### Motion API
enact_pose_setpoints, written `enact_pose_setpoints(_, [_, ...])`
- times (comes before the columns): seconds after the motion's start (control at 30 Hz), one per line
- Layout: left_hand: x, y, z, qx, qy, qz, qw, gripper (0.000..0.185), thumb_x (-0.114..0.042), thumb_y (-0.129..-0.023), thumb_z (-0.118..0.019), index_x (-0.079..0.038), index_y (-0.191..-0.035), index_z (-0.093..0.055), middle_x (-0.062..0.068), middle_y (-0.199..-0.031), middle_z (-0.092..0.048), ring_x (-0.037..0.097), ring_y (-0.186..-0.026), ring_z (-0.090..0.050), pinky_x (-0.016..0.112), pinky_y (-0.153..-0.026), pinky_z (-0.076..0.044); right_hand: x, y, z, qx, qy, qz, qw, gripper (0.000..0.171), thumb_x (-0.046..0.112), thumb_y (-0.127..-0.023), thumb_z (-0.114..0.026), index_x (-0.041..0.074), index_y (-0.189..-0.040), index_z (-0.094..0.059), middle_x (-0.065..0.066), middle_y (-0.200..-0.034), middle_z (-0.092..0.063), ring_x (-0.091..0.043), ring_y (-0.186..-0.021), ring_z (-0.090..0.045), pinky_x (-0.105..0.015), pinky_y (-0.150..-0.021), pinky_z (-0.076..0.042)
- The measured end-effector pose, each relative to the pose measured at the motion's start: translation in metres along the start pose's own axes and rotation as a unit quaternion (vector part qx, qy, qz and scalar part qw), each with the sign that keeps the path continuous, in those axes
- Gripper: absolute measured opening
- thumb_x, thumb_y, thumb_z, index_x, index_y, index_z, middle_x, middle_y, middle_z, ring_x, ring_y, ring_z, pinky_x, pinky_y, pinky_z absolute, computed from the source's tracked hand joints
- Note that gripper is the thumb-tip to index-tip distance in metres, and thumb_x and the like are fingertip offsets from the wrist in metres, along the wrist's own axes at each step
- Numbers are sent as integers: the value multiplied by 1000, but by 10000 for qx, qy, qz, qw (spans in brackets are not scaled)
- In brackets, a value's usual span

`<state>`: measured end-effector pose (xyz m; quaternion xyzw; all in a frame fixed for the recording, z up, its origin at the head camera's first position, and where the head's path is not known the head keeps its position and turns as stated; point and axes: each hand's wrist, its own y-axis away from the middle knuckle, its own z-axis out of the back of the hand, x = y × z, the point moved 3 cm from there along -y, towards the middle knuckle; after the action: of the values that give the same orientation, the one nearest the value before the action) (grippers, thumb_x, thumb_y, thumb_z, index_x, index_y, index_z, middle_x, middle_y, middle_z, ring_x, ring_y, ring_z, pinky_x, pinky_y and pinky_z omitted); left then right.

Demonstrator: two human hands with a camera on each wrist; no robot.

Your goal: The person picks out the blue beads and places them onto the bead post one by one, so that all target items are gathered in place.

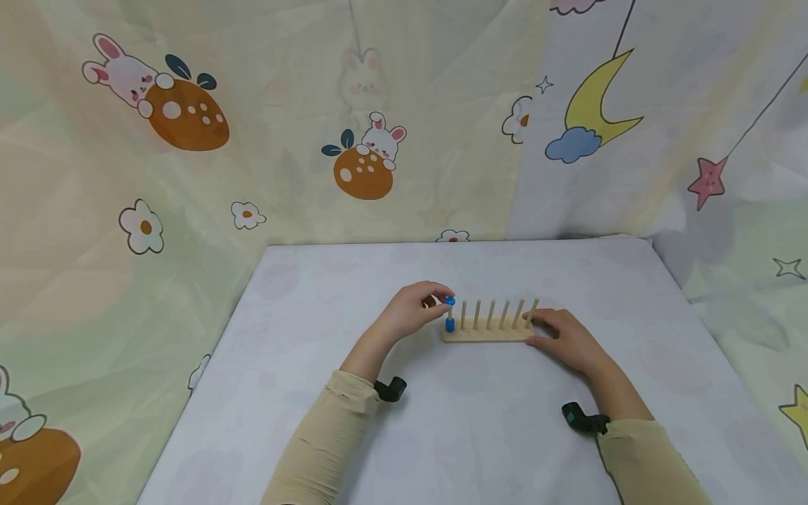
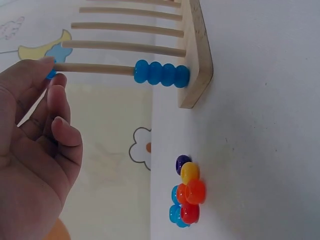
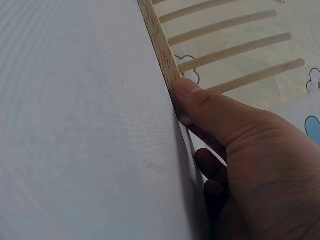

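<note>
A wooden peg rack [image 1: 486, 337] with a row of upright pegs stands on the table. My left hand [image 1: 410, 310] pinches a blue bead [image 2: 51, 74] between thumb and fingertips at the top of the leftmost peg [image 2: 95, 68]. Stacked at the foot of that same peg are several blue beads [image 2: 162, 74]; the other visible pegs are bare. At the rack's opposite end, my right hand [image 1: 568, 339] grips the base, its thumb [image 3: 187, 87] on the near edge and the other fingers behind, partly hidden.
In the left wrist view a small pile of loose beads lies on the table [image 2: 250, 165], among them a yellow bead [image 2: 190, 173], a dark purple bead [image 2: 182, 163] and red, orange and blue ones. A printed cloth [image 1: 442, 84] hangs behind the table.
</note>
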<state>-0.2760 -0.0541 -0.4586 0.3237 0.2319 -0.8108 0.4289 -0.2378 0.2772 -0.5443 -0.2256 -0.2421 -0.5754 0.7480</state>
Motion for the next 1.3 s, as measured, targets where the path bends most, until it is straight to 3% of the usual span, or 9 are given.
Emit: enact_pose_setpoints(1.3, [30,1,-26,316,-81,310,9990,31,-31,-93,-69,-22,-123,-68,-6,-108,-68,10,-91,-59,25,-77,-50,2,0,0,-49,30,100,9999,48,39,-87,-74,18,-129,-62,-13,-135,-59,-36,-125,-47,-60,-105,-34])
